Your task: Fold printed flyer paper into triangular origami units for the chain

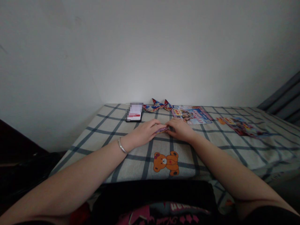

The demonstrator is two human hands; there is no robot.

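Note:
My left hand (143,133) and my right hand (180,129) meet over a checked cloth (112,134) that covers the surface before me. Between their fingertips lies a small colourful piece (161,129), flat like a card or folded paper. Both hands pinch it from opposite sides, fingers curled and pressed on it. A silver bangle (122,146) circles my left wrist. Most of the piece is hidden under the fingers.
A phone (134,113) lies at the back, its screen lit. Beside it sit folded colourful paper shapes (157,105), a printed sheet (191,114) and another sheet (241,126) further right. An orange bear (167,162) is printed on the cloth. A white wall stands behind.

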